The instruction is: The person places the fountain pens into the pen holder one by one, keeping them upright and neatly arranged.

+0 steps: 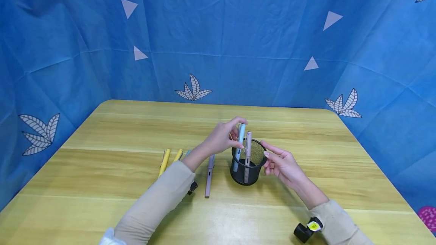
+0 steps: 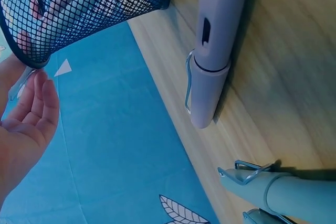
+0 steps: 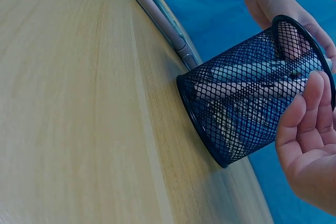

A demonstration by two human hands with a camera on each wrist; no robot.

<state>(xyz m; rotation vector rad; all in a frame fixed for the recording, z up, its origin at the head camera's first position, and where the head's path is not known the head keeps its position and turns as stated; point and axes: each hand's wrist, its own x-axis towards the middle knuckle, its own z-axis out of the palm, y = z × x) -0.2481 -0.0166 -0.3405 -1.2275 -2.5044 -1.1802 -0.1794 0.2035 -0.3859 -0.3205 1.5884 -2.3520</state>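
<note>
A black mesh pen cup (image 1: 246, 175) stands upright on the table. Inside it lean a light blue pen (image 1: 241, 135) and a lilac pen (image 1: 248, 150), caps above the rim. My left hand (image 1: 223, 136) pinches the light blue pen near its cap. On the cup's right side, my right hand (image 1: 281, 163) holds the rim between thumb and fingers; its curved fingers (image 3: 312, 98) rest along the mesh in the right wrist view. Another lilac pen (image 1: 209, 177) lies left of the cup. Further left are yellow pens (image 1: 165, 162), partly behind my left forearm.
Light blue pens (image 2: 294, 192) lie close to the lilac one in the left wrist view. Each wrist carries a small black camera (image 1: 303, 231). A blue patterned cloth (image 1: 218, 29) hangs behind the wooden table (image 1: 340, 162).
</note>
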